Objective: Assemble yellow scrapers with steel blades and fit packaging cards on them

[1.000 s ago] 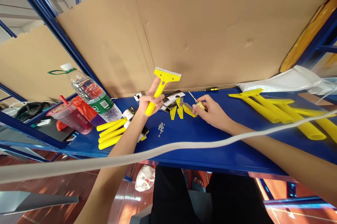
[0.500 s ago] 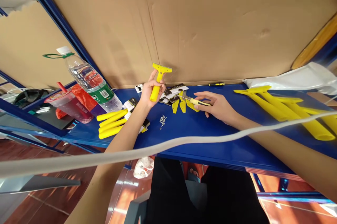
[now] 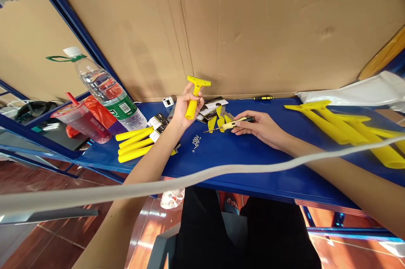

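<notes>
– What do we hold?
– Our left hand (image 3: 182, 108) grips a yellow scraper (image 3: 191, 108) beyond the small hardware pile (image 3: 196, 142); our right hand (image 3: 258, 126) holds a screwdriver (image 3: 229, 125) to the pile's right.

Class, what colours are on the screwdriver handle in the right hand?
Screwdriver handle: pale yellow and black, shown in the head view.

Yellow scraper (image 3: 192, 108) — T-shaped, thick round handle, wide flat head — was held up, head uppermost, handle slanted. Screwdriver (image 3: 229, 125), pale yellow and black handle, thin metal shaft, was held apart from it, lower right, tip pointed left.
</notes>
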Action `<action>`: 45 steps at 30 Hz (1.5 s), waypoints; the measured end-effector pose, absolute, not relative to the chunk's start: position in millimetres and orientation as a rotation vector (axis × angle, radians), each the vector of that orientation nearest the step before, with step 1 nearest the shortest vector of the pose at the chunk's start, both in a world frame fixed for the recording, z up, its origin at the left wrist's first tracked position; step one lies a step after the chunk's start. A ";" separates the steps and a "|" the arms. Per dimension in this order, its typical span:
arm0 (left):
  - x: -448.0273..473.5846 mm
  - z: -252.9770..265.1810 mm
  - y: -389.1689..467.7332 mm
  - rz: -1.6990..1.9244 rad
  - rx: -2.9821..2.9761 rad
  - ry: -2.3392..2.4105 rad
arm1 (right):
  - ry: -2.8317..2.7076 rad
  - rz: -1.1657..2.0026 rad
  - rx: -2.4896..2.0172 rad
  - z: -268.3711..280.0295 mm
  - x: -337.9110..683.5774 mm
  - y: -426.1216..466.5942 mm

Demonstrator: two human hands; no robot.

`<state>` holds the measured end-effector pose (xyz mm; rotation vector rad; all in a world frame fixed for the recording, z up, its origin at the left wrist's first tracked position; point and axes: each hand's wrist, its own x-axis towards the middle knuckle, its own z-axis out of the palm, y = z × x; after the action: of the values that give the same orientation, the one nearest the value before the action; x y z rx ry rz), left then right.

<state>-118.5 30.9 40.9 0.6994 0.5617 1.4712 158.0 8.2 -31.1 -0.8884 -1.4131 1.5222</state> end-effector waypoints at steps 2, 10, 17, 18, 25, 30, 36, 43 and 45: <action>-118.5 40.8 31.5 1.469 0.686 0.565 | -1.433 1.540 -0.892 -30.8 157.9 7.7; -119.2 39.3 31.4 1.472 0.672 0.572 | -1.434 1.598 -0.898 -28.4 155.3 4.3; -117.8 40.0 30.8 1.459 0.690 0.567 | -1.463 1.602 -0.893 -31.0 155.2 5.5; -117.8 39.7 31.0 1.457 0.689 0.567 | -1.465 1.599 -0.891 -31.3 155.3 5.6; -118.4 36.0 33.7 1.461 0.703 0.547 | -1.496 1.610 -0.884 -30.5 155.3 4.5; -119.5 34.0 35.5 1.449 0.739 0.551 | -1.485 1.614 -0.875 -29.6 154.4 4.6; -118.9 34.1 35.5 1.444 0.745 0.570 | -1.414 1.599 -0.862 -27.5 154.9 3.6; -113.8 31.1 34.2 1.413 0.678 0.582 | -1.285 1.421 -0.787 -17.8 161.4 7.5; -112.2 29.3 33.9 1.392 0.656 0.577 | -1.241 1.353 -0.762 -12.4 165.7 11.3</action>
<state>-112.2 33.9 29.3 0.6564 0.5767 1.3921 165.7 11.3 -12.4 -0.7617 -1.2412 1.3527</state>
